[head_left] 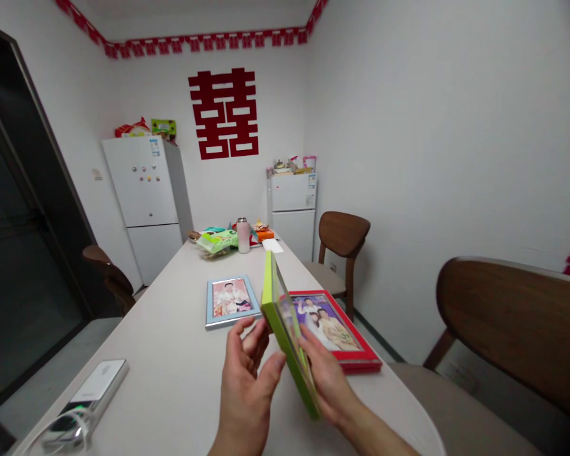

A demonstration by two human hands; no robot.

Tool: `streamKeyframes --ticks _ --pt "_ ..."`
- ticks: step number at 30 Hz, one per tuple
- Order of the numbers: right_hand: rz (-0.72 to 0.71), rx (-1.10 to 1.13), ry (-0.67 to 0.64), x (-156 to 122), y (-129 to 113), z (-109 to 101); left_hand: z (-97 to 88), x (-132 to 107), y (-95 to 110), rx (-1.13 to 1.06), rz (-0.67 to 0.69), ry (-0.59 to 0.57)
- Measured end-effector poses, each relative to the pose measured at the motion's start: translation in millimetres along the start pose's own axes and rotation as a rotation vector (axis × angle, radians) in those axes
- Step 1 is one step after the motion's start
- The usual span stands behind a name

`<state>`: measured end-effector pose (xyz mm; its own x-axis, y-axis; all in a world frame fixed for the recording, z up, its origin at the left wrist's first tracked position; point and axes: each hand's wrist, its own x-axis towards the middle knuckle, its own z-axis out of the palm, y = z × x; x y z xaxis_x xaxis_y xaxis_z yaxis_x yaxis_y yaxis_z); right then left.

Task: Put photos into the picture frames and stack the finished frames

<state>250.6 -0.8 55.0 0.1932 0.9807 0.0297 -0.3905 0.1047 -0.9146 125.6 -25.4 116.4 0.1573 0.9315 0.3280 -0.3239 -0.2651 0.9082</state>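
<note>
I hold a green photo frame (285, 329) on edge above the white table (171, 367), nearly side-on to me. My left hand (247, 380) grips its back with fingers curled against it. My right hand (327, 380) clasps its glass side from the right. A red photo frame (351, 351) lies flat on the table just behind my right hand. A light blue photo frame (231, 299) lies flat farther back, left of the green one.
A white power bank with a cable (88, 399) lies near the table's left edge. Snack bags and a pink bottle (242, 235) stand at the far end. Brown chairs (513, 316) line the right side, one (109, 275) the left. Two white fridges (145, 202) stand at the back wall.
</note>
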Motion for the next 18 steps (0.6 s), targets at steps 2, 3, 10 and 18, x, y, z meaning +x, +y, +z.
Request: streamKeyframes --ticks 2,3,10,18 --pt "-0.028 -0.105 0.094 21.2 -19.0 -32.1 5.8 13.3 -5.4 -0.035 -0.049 0.01" --pt "-0.041 -0.188 0.124 32.3 -27.5 -47.8 8.1 18.2 -12.4 -0.037 -0.085 0.011" --pt "-0.138 -0.815 0.235 80.5 -56.2 -110.6 17.6 24.7 -93.9 0.19 -0.165 -0.069" --pt "-0.082 -1.102 0.188 86.0 -50.7 -127.0 17.4 26.1 -120.6 0.595 -0.16 -0.103"
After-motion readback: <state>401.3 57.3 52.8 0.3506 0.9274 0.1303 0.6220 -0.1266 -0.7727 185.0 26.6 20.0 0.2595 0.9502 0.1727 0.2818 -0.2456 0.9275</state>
